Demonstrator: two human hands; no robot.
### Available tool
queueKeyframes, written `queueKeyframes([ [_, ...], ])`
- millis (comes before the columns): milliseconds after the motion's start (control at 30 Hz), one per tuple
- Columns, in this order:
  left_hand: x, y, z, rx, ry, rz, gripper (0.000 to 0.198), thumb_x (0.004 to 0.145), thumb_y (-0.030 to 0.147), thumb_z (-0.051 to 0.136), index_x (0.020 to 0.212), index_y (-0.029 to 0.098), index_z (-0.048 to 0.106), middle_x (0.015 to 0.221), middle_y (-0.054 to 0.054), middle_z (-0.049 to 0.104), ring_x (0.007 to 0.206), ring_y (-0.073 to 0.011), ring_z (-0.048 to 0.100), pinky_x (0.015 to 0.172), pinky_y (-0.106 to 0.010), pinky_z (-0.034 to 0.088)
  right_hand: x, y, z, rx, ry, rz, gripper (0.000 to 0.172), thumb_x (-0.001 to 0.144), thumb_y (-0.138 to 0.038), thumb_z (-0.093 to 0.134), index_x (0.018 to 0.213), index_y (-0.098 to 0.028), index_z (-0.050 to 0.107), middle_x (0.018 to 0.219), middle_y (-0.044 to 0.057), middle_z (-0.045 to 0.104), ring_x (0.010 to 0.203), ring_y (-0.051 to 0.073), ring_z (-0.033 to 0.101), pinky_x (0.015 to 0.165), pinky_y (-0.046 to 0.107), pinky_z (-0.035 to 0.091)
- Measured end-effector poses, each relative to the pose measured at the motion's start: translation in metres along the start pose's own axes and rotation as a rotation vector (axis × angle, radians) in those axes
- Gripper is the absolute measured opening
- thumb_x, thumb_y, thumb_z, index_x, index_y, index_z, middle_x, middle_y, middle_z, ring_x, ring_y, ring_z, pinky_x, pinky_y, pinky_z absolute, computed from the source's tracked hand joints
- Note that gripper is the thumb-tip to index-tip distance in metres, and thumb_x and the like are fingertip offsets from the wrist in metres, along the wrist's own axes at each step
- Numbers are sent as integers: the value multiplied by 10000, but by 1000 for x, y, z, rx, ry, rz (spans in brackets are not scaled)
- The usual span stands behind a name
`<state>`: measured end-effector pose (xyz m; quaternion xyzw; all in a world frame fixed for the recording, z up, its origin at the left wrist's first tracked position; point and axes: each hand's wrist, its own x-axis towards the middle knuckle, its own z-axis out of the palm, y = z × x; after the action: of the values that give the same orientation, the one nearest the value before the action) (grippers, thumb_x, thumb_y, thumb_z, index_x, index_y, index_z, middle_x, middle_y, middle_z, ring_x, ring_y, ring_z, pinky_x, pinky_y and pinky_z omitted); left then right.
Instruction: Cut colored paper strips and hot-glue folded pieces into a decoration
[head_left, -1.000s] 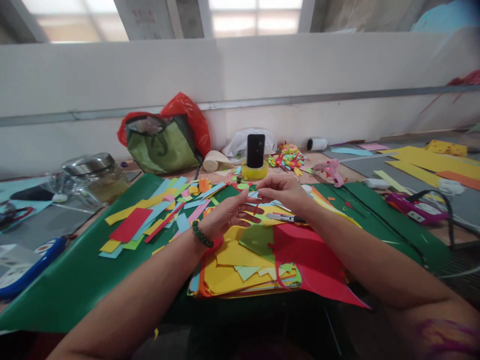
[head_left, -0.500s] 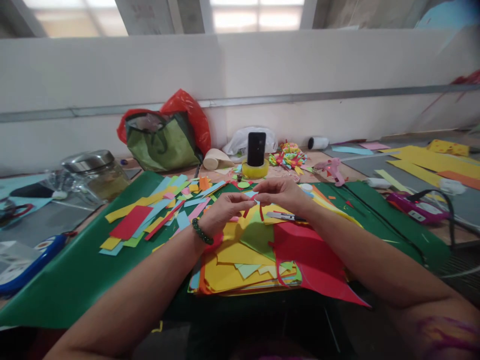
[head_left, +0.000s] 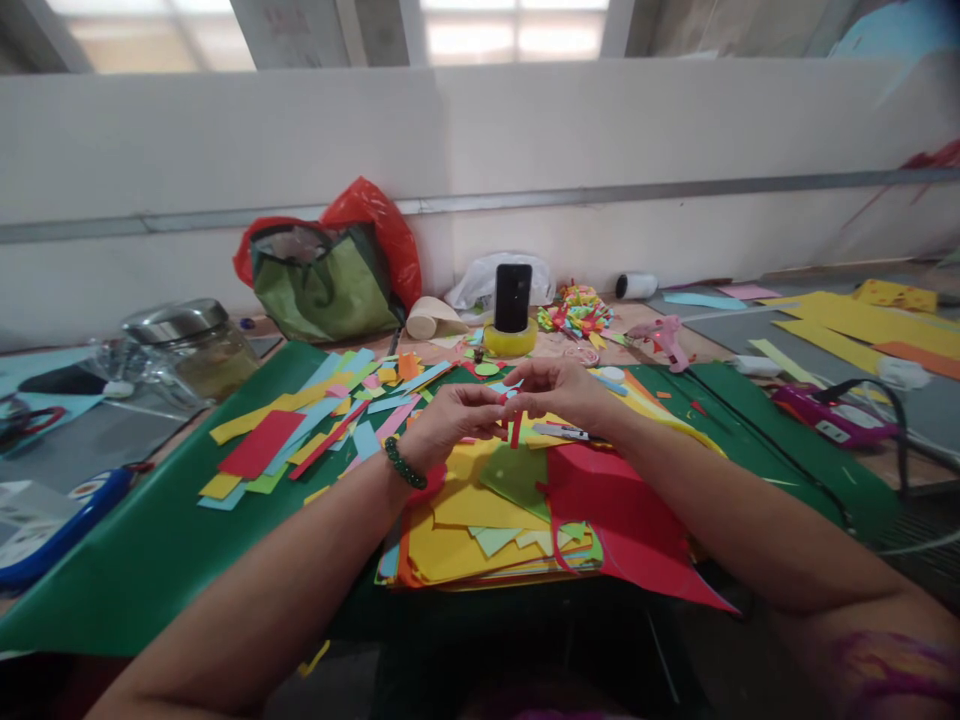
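- The left hand point(head_left: 450, 420) is closing in: a second ago its fingers were spreading open apart from the right hand point(head_left: 559, 390), and now both are meeting fingertip to fingertip at the frame's centre.
- Both hands are pinching the top of a red paper strip point(head_left: 515, 430), which is hanging down between them, so the work is passing from a one-handed hold to a two-handed one.
- The strip is hovering just above a stack of coloured sheets point(head_left: 465, 530) in the lower centre.
- A craft knife point(head_left: 562, 432) is lying under the right hand, close to the strip's loose end.
- Paper offcuts point(head_left: 315, 430) are crowding the green mat point(head_left: 150, 560) at centre left.
- A phone point(head_left: 513, 297) is standing on a yellow tape roll point(head_left: 510, 343) just behind the hands, and a pink glue gun point(head_left: 664, 338) is resting further right.
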<state>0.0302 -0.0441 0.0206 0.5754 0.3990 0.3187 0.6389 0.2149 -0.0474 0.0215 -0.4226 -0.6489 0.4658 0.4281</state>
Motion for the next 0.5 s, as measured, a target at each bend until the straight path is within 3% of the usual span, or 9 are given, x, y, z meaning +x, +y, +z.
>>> queueKeyframes([
  [167,2,-3,0,44,12,11,247,612,332,832,701,145,696,603,-22,668,533,-98,605,517,-198,404,0,4,3,1,50,-54,366,566,-439,823,737,-155,667,609,-4,655,549,106,564,514,238,418],
  [500,-3,2,6,108,29,28,211,599,237,792,716,146,643,583,9,640,510,-80,583,512,-188,374,0,6,7,23,67,-87,376,554,-446,845,717,-156,672,619,11,680,568,126,611,547,253,470],
])
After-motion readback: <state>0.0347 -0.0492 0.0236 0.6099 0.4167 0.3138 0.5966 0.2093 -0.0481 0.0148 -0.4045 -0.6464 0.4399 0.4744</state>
